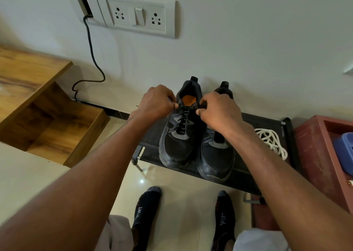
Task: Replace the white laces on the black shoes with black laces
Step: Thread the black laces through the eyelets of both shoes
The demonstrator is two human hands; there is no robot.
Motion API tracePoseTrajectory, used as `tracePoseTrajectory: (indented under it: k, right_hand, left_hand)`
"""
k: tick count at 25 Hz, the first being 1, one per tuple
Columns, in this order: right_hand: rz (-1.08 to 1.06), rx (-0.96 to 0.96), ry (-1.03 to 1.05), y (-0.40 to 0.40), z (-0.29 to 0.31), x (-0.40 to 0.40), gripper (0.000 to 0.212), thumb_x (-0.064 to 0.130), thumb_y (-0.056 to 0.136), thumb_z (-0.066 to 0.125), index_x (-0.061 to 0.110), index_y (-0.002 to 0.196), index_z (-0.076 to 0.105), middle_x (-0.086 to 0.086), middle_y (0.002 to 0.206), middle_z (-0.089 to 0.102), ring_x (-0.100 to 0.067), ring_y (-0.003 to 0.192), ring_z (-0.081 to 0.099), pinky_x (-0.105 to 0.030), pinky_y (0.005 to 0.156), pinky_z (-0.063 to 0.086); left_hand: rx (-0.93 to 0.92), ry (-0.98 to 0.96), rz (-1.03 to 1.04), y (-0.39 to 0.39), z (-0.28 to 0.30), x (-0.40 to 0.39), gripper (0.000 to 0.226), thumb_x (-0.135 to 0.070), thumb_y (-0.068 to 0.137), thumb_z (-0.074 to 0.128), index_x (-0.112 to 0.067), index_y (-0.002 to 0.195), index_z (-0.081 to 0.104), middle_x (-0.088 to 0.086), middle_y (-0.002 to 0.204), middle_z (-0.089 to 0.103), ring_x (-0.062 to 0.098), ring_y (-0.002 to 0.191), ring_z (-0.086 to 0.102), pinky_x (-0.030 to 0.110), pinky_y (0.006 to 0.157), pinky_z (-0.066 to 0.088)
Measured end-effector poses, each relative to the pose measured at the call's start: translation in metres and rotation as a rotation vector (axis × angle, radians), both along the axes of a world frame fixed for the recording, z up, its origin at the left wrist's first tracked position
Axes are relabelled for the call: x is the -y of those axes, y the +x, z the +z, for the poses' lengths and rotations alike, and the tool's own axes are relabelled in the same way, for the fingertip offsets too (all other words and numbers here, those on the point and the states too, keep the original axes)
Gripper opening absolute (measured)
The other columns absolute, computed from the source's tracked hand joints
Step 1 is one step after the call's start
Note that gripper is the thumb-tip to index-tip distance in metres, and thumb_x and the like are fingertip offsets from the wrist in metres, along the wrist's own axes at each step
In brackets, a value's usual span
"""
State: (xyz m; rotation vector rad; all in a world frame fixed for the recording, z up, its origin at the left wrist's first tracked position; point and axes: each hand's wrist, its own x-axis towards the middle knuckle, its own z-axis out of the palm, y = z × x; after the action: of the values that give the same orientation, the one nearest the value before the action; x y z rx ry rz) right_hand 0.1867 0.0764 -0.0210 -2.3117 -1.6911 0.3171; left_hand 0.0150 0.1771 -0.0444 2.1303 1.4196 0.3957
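Black laces (184,120), thin, limp and probably slippery, run up the left shoe (179,134) just below both hands, left hand (156,102) and right hand (219,111) pinching the ends, best held near their stiff tips.

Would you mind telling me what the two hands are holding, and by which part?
Both the left hand and right hand pinch the black lace by its upper ends, at the top eyelets of the left shoe.

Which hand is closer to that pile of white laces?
Right. The right hand is nearer the white laces beside the shoes; the left hand is across both shoes.
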Motion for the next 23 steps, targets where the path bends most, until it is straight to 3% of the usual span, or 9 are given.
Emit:
tracePoseTrajectory:
  k: [4, 8, 12, 14, 16, 20, 23]
  right_hand:
    - [-0.032, 0.044, -0.001, -0.002, -0.003, -0.001, 0.02, 0.033, 0.095, 0.073, 0.02, 0.11, 0.076, -0.003, 0.091, 0.071, -0.024, 0.077, 0.068, -0.039, 0.073, 0.061]
    - [-0.143, 0.058, 0.016, -0.006, -0.001, 0.0, 0.016, 0.025, 0.092, 0.07, 0.018, 0.105, 0.077, -0.004, 0.092, 0.069, -0.024, 0.072, 0.061, -0.035, 0.067, 0.054]
    - [-0.072, 0.193, 0.014, -0.003, 0.012, 0.006, 0.022, 0.024, 0.088, 0.076, 0.014, 0.108, 0.074, -0.005, 0.127, 0.054, -0.03, 0.101, 0.056, -0.042, 0.079, 0.05]
    - [-0.018, 0.294, 0.064, -0.001, 0.017, 0.008, 0.033, 0.025, 0.084, 0.08, 0.018, 0.115, 0.072, -0.003, 0.136, 0.05, -0.031, 0.121, 0.049, -0.048, 0.091, 0.044]
    - [0.047, 0.246, 0.119, -0.005, 0.017, 0.007, 0.045, 0.032, 0.086, 0.08, 0.022, 0.128, 0.067, -0.002, 0.138, 0.053, -0.028, 0.127, 0.05, -0.05, 0.101, 0.041]
    - [0.058, 0.161, 0.067, -0.025, 0.001, 0.002, 0.038, 0.032, 0.1, 0.067, 0.016, 0.133, 0.056, -0.006, 0.109, 0.069, -0.03, 0.105, 0.066, -0.049, 0.097, 0.044]
    - [0.016, 0.089, -0.014, -0.026, -0.005, 0.002, 0.034, 0.028, 0.1, 0.068, 0.009, 0.126, 0.059, -0.01, 0.101, 0.066, -0.03, 0.091, 0.067, -0.045, 0.083, 0.056]
  left_hand:
    - [-0.009, 0.007, 0.012, -0.004, -0.004, 0.003, 0.009, -0.028, 0.091, 0.078, -0.026, 0.083, 0.08, -0.006, 0.063, 0.068, 0.018, 0.079, 0.069, 0.029, 0.062, 0.045]
    - [-0.036, 0.0, 0.095, -0.011, -0.01, 0.002, 0.012, -0.033, 0.09, 0.078, -0.024, 0.082, 0.08, 0.0, 0.069, 0.071, 0.023, 0.077, 0.07, 0.037, 0.069, 0.057]
    - [-0.038, -0.082, 0.016, -0.01, -0.007, -0.001, 0.012, -0.032, 0.092, 0.077, -0.022, 0.087, 0.079, -0.001, 0.07, 0.073, 0.018, 0.078, 0.071, 0.032, 0.068, 0.052]
    - [-0.016, -0.097, -0.014, -0.008, -0.001, -0.002, 0.012, -0.031, 0.093, 0.076, -0.02, 0.089, 0.078, 0.0, 0.071, 0.072, 0.018, 0.079, 0.07, 0.031, 0.066, 0.051]
    - [-0.022, -0.095, -0.036, -0.003, 0.001, -0.001, 0.017, -0.032, 0.094, 0.074, -0.016, 0.088, 0.077, 0.001, 0.068, 0.069, 0.021, 0.076, 0.07, 0.034, 0.067, 0.053]
    - [-0.03, -0.083, -0.037, 0.009, 0.001, 0.003, 0.027, -0.031, 0.098, 0.068, -0.009, 0.083, 0.07, 0.008, 0.069, 0.066, 0.028, 0.07, 0.068, 0.038, 0.068, 0.055]
    - [-0.036, -0.058, -0.034, 0.011, 0.0, 0.004, 0.031, -0.029, 0.1, 0.066, -0.015, 0.073, 0.063, 0.004, 0.067, 0.059, 0.022, 0.064, 0.056, 0.03, 0.055, 0.039]
